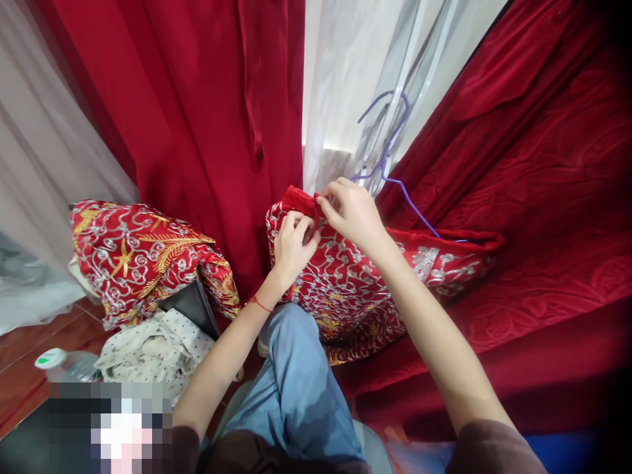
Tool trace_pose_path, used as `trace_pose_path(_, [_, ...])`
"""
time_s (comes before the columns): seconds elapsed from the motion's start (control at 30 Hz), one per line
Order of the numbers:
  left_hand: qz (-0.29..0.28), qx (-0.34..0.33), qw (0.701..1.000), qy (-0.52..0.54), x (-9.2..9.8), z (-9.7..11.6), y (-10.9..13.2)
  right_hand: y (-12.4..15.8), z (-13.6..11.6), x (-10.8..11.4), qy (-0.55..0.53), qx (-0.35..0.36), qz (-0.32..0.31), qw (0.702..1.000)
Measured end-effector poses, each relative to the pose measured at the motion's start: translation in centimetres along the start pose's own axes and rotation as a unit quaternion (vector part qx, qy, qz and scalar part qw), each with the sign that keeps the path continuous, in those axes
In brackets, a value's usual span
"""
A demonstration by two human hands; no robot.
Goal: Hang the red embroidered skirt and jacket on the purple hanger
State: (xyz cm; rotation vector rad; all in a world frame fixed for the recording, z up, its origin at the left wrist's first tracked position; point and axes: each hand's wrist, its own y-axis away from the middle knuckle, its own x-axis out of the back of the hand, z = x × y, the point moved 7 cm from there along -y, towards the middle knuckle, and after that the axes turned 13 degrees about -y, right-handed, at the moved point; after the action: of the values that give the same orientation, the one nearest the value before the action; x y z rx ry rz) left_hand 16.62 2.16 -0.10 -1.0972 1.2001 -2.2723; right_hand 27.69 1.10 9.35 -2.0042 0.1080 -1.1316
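A red skirt-like garment (355, 270) with silver and gold embroidery hangs from a purple wire hanger (384, 161). Its plain red waistband is pinched in both of my hands at the upper left corner. My left hand (293, 247) grips the band from the front, fingers curled over the edge. Just right of it, my right hand (351, 207) pinches the same edge between thumb and fingertips, close to the hanger's left arm. The hanger's right arm runs down into the garment's top edge. What lies under my fingertips is partly hidden.
Red curtains (207, 85) and a patterned dark red cloth (543, 197) surround the garment. At left, another embroidered red cloth (143, 250) drapes over a dark object. Dotted white fabric (158, 345) and a plastic bottle (74, 363) lie below it. My knee (291, 329) touches the garment's lower part.
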Motion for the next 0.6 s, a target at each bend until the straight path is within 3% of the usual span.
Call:
trace_pose_path(0.13, [0.035, 0.053, 0.993, 0.099, 0.6, -1.1, 0.3, 0.4, 0.0, 0.3, -0.019, 0.017, 0.007, 1.000])
trace_pose_path(0.23, [-0.030, 0.032, 0.985, 0.169, -0.1, -0.8, 0.1, 0.6, 0.2, 0.3, -0.025, 0.018, 0.016, 0.999])
trace_pose_path(0.3, [-0.044, 0.048, 0.972, 0.226, -0.1, -0.9, -0.2, 0.6, 0.3, 0.3, -0.030, 0.015, 0.020, 0.999])
trace_pose_path(0.4, [0.021, 0.139, 0.939, 0.313, 0.5, -2.5, -0.5, 0.8, 0.4, 0.4, -0.040, 0.010, 0.031, 0.999])
trace_pose_path(0.47, [0.035, 0.171, 0.924, 0.340, 0.3, -3.1, -0.5, 0.9, 0.4, 0.5, -0.052, 0.005, 0.039, 0.998])
trace_pose_path(0.6, [-0.031, 0.178, 0.930, 0.319, -1.3, -2.9, -0.5, 1.2, 0.3, 0.5, -0.091, -0.005, 0.064, 0.994])
